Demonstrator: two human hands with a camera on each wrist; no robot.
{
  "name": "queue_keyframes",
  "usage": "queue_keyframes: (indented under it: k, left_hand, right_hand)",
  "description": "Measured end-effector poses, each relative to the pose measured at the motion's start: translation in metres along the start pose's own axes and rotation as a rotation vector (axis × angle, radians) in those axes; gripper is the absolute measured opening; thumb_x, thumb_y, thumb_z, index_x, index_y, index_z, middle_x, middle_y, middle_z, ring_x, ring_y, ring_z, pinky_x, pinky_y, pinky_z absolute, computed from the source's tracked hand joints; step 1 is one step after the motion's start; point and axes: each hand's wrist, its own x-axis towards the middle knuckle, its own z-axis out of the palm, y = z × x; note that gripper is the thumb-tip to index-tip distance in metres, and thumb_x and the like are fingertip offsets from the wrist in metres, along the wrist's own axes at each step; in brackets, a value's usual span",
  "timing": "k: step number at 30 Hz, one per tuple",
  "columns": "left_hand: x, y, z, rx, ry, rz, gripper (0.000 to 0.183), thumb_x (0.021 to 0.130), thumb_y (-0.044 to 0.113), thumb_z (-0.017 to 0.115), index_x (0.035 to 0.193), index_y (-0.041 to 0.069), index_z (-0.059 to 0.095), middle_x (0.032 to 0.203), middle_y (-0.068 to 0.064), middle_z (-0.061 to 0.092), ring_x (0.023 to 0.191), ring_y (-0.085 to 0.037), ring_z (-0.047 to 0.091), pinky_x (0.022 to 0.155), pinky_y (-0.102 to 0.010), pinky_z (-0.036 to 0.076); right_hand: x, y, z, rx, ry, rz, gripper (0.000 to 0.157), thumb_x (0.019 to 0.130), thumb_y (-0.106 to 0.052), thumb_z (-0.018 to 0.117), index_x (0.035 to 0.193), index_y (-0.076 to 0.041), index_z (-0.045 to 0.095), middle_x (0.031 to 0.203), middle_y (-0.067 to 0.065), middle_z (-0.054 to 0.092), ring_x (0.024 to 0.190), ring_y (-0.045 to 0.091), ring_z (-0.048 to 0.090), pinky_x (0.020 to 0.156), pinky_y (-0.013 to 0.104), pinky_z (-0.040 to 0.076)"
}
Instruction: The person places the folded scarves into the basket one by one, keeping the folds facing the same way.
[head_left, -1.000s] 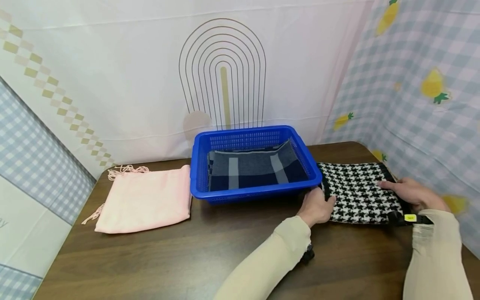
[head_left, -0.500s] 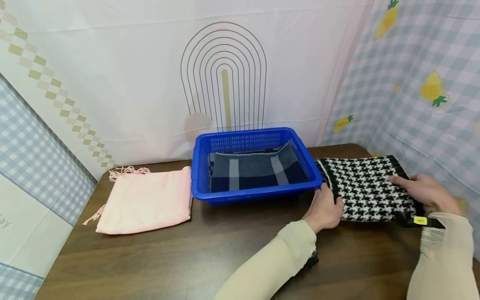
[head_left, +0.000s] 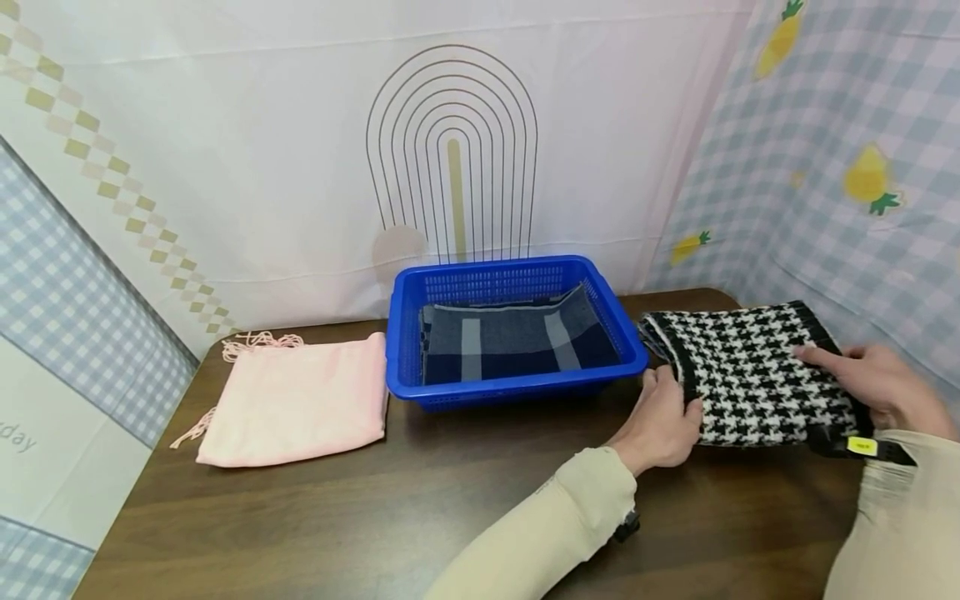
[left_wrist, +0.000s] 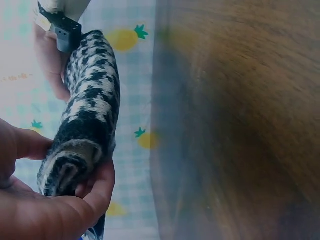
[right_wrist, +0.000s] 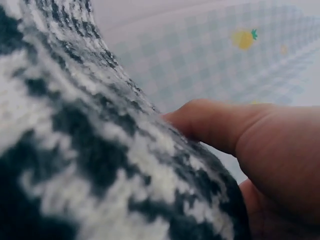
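Note:
A folded black-and-white houndstooth scarf [head_left: 757, 375] is held by both hands at the right of the table. My left hand [head_left: 660, 421] grips its left edge, thumb on top; in the left wrist view the fingers curl under the scarf's folded layers [left_wrist: 92, 95]. At the opposite edge my right hand [head_left: 885, 383] pinches the cloth, thumb above; the right wrist view shows that thumb [right_wrist: 210, 122] pressing on the knit, its other fingers mostly hidden beneath. Just left of the scarf stands a blue plastic basket [head_left: 517, 386] with a folded navy-and-grey cloth [head_left: 513, 337] inside.
A folded pink fringed scarf [head_left: 300, 404] lies left of the basket on the brown wooden table [head_left: 360, 525]. A white printed curtain [head_left: 300, 167] hangs behind, and a checked one with pineapples [head_left: 832, 167] closes off the right side.
Both hands have carried the houndstooth scarf a little to the right, away from the basket, and its far right corner has risen. The basket and pink scarf stay in place.

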Motion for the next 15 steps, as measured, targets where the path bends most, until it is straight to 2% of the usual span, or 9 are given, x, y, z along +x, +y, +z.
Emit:
queue_keyframes:
  k: [7, 11, 15]
  left_hand:
    - [-0.007, 0.007, -0.004, -0.072, -0.001, 0.018, 0.066, 0.109, 0.034, 0.047, 0.163, 0.011, 0.017, 0.167, -0.006, 0.019, 0.147, -0.010, 0.036, 0.108, -0.022, 0.044]
    - [-0.008, 0.008, -0.010, -0.074, 0.018, 0.036, 0.065, 0.109, 0.037, 0.046, 0.163, 0.013, 0.019, 0.164, -0.004, 0.025, 0.144, -0.008, 0.039, 0.108, -0.022, 0.044]
    - [-0.011, 0.009, -0.019, -0.074, 0.048, 0.060, 0.064, 0.109, 0.038, 0.045, 0.163, 0.012, 0.020, 0.160, -0.004, 0.030, 0.141, -0.007, 0.043, 0.107, -0.022, 0.045]
  right_hand:
    - [-0.006, -0.004, -0.006, 0.033, 0.055, 0.030, 0.066, 0.092, -0.076, 0.046, 0.075, -0.017, 0.023, 0.061, -0.010, 0.020, 0.043, 0.008, 0.027, 0.043, 0.034, 0.038]
    - [-0.011, -0.009, -0.007, 0.068, 0.075, 0.032, 0.068, 0.091, -0.078, 0.048, 0.077, -0.018, 0.020, 0.062, -0.010, 0.018, 0.043, 0.009, 0.026, 0.042, 0.035, 0.036]
    - [-0.016, -0.018, -0.006, 0.050, 0.081, 0.011, 0.071, 0.090, -0.081, 0.044, 0.082, -0.015, 0.020, 0.062, -0.010, 0.016, 0.042, 0.010, 0.025, 0.043, 0.036, 0.035]
